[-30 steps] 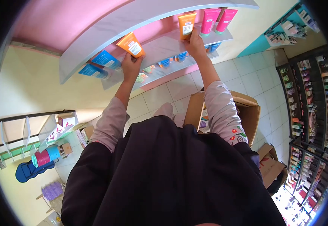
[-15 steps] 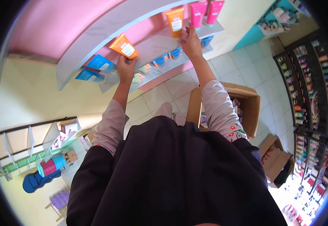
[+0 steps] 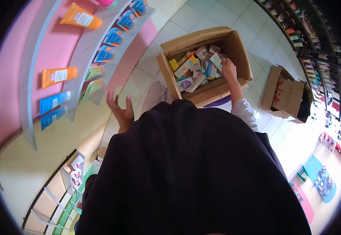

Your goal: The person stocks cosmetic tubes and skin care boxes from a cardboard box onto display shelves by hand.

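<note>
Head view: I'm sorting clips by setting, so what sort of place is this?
Probably a small cosmetics shop. Wall shelves carry orange tubes, dark racks hold rows of small bottles, and the right hand reaches into a cardboard box of packaged stock.

An open cardboard box (image 3: 204, 88) stands on the tiled floor (image 3: 139, 80) in front of the person, filled with small product packs (image 3: 196, 68). The right hand (image 3: 228, 67) reaches into the box at its right side, among the packs. The left hand (image 3: 120, 111) is raised to the left of the box, near the wall shelves (image 3: 88, 43). On those shelves at far left stand tubes (image 3: 59, 75) and smaller packs. A second box (image 3: 287, 94) sits further right, near the display racks (image 3: 319, 43).
</note>
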